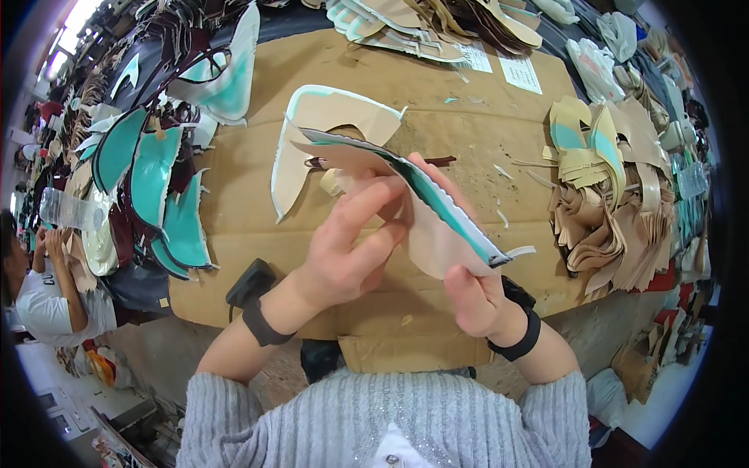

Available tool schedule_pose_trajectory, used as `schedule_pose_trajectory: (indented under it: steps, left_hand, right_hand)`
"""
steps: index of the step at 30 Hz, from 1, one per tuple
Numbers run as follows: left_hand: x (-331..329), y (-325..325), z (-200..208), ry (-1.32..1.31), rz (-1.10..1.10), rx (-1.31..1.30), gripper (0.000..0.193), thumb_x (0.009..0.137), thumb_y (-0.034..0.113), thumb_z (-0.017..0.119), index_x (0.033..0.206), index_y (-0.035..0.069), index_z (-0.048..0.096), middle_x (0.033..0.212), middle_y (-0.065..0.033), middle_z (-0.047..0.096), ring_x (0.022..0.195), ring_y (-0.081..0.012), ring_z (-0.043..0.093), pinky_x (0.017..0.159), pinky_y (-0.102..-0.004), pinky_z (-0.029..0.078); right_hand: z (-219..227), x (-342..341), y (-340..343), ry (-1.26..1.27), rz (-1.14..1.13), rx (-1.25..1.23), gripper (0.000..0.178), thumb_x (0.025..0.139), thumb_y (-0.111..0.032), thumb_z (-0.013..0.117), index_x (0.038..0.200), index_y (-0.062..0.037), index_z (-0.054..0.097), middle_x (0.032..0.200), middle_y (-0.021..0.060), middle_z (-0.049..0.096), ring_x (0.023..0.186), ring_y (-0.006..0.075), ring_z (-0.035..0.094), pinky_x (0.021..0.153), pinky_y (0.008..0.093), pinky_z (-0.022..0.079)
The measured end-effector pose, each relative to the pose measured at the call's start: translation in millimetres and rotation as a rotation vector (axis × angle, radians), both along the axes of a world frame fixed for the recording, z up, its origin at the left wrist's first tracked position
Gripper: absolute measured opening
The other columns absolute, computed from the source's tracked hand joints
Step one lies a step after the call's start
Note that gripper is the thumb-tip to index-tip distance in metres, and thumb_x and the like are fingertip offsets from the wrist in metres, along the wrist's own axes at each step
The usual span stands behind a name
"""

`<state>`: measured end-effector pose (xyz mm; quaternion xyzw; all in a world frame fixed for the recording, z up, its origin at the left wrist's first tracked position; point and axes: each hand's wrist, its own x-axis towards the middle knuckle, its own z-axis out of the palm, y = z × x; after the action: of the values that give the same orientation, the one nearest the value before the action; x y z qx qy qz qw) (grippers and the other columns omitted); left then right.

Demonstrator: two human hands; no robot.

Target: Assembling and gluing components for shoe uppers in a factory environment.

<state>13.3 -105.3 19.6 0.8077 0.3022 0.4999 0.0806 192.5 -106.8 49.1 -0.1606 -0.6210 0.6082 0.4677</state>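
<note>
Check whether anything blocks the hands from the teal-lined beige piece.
Nothing visible: the left hand and right hand both touch the teal-lined beige piece directly. The flat white-edged piece lies beyond, not between.

Over my feed I count two black wristbands (264, 324), two white paper sheets (521, 74), one raised beige piece (437, 242), one large white-edged piece (370, 117) lying flat, and one nearby co-worker (58, 304); the heaped pieces (612, 234) at right overlap beyond my counting.
</note>
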Motion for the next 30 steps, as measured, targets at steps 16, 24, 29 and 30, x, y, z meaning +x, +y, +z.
schedule_pose_trajectory:
  steps: [16,24,29,30]
  left_hand:
    - [5,0,5,-0.579,-0.012,-0.568,0.008,0.095,-0.005,0.038,0.099,-0.002,0.044,0.128,-0.0234,0.053,0.108,-0.021,0.057,0.092,-0.0327,0.046]
    - [6,0,19,-0.707,-0.151,-0.827,0.055,0.082,0.009,0.071,0.126,-0.001,0.04,0.127,-0.0141,0.045,0.119,-0.0222,0.05,0.102,-0.0371,0.042]
    - [3,3,22,-0.392,-0.133,-0.766,0.091,0.063,0.027,0.09,0.132,-0.001,0.037,0.133,-0.0134,0.04,0.126,-0.0241,0.043,0.104,-0.0359,0.039]
    - [3,2,26,-0.347,-0.174,-0.715,0.091,0.062,0.028,0.09,0.131,-0.001,0.039,0.135,-0.0138,0.039,0.127,-0.024,0.042,0.103,-0.0349,0.039]
  right_hand:
    - [20,-5,7,0.506,-0.071,-1.0,0.052,0.1,-0.042,0.04,0.133,-0.002,0.045,0.127,0.0081,0.053,0.116,0.0181,0.052,0.101,0.0351,0.041]
    - [25,-17,6,0.136,-0.248,-0.98,0.052,0.101,-0.044,0.037,0.131,-0.0039,0.047,0.129,0.008,0.053,0.118,0.0175,0.052,0.099,0.0351,0.043]
    - [18,-23,3,0.049,-0.247,-0.762,0.06,0.101,-0.041,0.041,0.145,-0.0011,0.03,0.135,0.0077,0.048,0.123,0.0156,0.047,0.101,0.0299,0.039]
    - [19,-24,2,0.05,-0.247,-0.764,0.06,0.101,-0.041,0.041,0.145,-0.0011,0.03,0.135,0.0077,0.048,0.123,0.0156,0.047,0.101,0.0299,0.039]
